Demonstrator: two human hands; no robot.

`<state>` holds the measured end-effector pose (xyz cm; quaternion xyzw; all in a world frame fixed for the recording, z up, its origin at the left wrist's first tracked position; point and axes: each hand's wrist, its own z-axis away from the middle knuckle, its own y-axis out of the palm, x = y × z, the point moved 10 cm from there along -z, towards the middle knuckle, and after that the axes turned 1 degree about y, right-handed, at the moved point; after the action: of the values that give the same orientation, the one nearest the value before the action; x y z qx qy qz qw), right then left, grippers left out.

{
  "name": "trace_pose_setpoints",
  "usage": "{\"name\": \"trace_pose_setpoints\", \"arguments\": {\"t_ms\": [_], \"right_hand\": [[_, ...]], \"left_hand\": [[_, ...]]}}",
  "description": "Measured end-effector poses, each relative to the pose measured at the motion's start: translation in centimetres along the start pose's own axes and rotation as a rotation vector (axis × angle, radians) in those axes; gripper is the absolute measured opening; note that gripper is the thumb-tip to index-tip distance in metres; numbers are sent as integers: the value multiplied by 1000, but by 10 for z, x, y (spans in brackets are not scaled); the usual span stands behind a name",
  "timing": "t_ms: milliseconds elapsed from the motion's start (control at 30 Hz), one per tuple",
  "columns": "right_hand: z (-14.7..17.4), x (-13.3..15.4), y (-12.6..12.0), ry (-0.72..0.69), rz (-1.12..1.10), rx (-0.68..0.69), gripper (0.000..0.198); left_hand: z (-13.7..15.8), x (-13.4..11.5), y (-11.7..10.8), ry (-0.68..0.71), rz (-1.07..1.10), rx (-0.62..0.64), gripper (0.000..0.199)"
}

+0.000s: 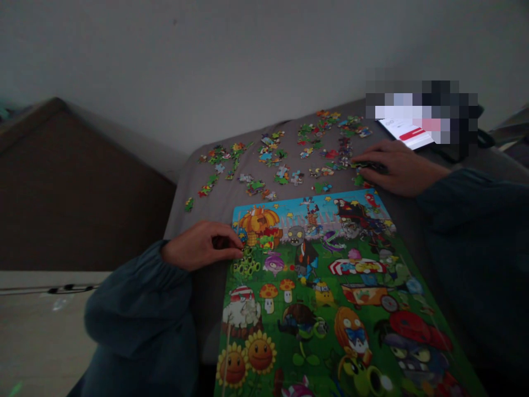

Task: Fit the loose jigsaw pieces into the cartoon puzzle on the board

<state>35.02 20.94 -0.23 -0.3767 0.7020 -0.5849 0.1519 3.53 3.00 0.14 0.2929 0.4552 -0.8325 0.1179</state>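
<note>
- Many puzzle pieces (266, 156) lay beyond the picture board (326, 300).
- My left hand (204, 245) curved, fingertips nearly meeting, at its edge.
- Right hand (394, 168) curled by pieces; I couldn't tell either grip.

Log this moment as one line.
left hand: at left edge of puzzle board, grip unclear | right hand: at loose pieces, grip unclear | lit screen: beyond right hand, partly pixelated

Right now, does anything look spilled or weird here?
The loose puzzle pieces look a bit spilled, scattered in messy clumps beyond the puzzle board. Oddest is the lit screen past the right hand: square blocks hide part of it.
</note>
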Motion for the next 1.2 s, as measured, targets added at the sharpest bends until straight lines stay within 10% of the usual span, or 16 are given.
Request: {"name": "trace_pose_setpoints", "arguments": {"t_ms": [833,1200], "right_hand": [[-1,2,-1,9,-25,23,51],[-2,1,0,25,-25,20,49]], "left_hand": [[1,21,0,-111,29,-40,40],[44,109,-114,-404,-235,-811,45]]}}
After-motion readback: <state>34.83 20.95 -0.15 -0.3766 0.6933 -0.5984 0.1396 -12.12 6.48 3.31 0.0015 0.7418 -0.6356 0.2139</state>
